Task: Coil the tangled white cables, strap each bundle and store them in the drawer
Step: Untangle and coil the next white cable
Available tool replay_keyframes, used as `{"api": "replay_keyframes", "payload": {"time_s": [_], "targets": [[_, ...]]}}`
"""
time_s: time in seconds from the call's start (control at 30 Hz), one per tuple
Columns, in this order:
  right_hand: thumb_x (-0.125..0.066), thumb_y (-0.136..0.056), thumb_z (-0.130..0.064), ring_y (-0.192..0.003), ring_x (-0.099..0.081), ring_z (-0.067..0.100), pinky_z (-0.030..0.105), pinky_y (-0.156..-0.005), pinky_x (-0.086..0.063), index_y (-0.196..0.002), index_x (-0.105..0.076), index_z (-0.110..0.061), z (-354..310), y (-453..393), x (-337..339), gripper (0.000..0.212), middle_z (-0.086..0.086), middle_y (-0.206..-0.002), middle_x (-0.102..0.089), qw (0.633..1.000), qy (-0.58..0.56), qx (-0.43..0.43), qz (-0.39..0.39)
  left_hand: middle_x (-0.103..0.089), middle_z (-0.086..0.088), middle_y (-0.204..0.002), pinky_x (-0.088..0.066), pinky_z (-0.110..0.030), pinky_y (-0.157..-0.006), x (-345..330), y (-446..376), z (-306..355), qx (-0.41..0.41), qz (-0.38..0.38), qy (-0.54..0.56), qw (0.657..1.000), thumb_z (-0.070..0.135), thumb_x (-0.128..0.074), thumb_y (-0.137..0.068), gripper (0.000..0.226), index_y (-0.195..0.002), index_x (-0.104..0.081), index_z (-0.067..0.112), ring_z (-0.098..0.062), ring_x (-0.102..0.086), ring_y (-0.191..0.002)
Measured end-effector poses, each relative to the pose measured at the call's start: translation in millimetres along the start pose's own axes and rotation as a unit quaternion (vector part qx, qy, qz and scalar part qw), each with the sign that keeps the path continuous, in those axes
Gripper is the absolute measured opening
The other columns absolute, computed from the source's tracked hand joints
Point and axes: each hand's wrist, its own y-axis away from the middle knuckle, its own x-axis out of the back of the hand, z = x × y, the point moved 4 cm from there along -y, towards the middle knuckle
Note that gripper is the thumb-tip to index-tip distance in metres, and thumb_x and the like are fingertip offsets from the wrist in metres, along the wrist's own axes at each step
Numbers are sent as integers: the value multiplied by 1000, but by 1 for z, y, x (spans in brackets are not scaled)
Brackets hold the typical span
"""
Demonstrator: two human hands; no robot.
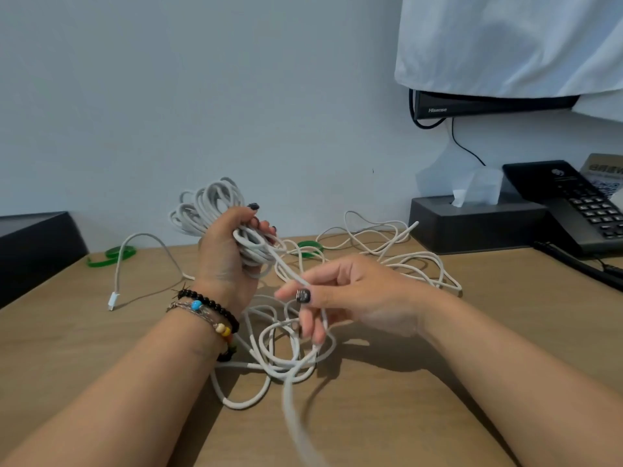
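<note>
Left hand (229, 261) raised over bench (438, 382), fingers curled tight round coil of white cable (209, 207). Right hand (350, 294) pinching one loose strand (290, 274) between thumb and fingers (other fingers loose). Tangled white cables (290, 358) lying on bench below, more behind. Green straps (114, 254) near wall.

Wooden desk (404, 416) against a pale, evenly lit wall (202, 96).

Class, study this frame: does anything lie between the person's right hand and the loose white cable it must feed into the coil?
Nothing visible does. The right hand already pinches the loose white cable, which runs straight up to the coil gripped by the left hand. Only the cable's own tangled loops on the desk lie below.
</note>
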Motion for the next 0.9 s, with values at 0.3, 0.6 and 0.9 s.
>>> {"api": "replay_keyframes", "payload": {"time_s": [0.3, 0.6, 0.9], "targets": [[-47, -99, -20, -49, -31, 10, 21, -47, -32, -106, -72, -7, 11, -2, 4, 29, 1, -57, -40, 990, -127, -65, 3, -54, 4, -50, -50, -21, -54, 9, -4, 27, 10, 38, 191, 981, 10, -51, -84, 32, -53, -53, 14, -8, -56, -47], [-72, -87, -26, -55, -56, -5, 11, -52, -41, -85, -81, -23, -1, 4, 37, 9, -15, -61, -67, 926, 227, -20, 302, -66, -5, -69, -58, -31, -73, -11, 12, -1, 117, -192, -26, 974, 6, -60, -66, 4, -65, -63, 7, -16, -68, -73], [-76, -82, -10, -72, -67, -8, 8, -64, -50, -84, -78, -15, -2, 6, 41, 6, -17, -74, -73, 920, 161, 54, 354, -72, -22, -104, -61, -39, -77, -13, 25, -25, 123, -213, -366, 898, -3, -64, -78, 39, -117, -63, -1, -31, -72, -93]]}}
